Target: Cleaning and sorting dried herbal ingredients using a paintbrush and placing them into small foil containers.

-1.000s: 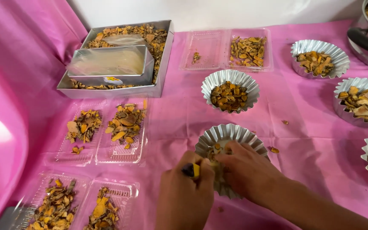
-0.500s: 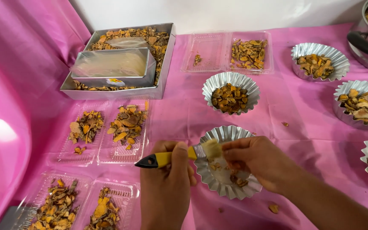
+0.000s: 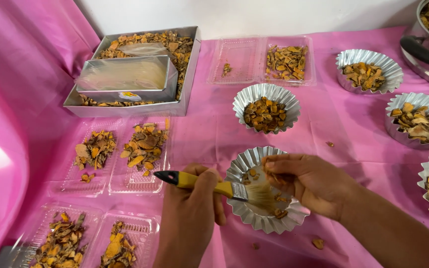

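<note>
A: What is gripped by the left hand [image 3: 190, 208]?

B: A paintbrush [image 3: 209, 186] with a yellow handle and black tip is clasped in closed fingers. Its long axis is laid from 9 o'clock to 3 o'clock, with the bristles pointed at 3 o'clock, into the fluted foil cup [image 3: 248, 166].

A: And the right hand [image 3: 310, 181]?

B: It is curled shut over the cup's 3 o'clock side, and a small dried piece seems to be pinched at the fingertips, though that cannot be told for sure. The bristles are met just beside those fingertips, so the right hand is the nearer of the 2 to the cup.

A: Where is the cup placed?

B: On the pink desk [image 3: 319, 124], at 6 o'clock from a filled foil cup [image 3: 265, 106]. 2 clear trays of dried orange slices [image 3: 120, 154] are seen at 9 o'clock.
</note>
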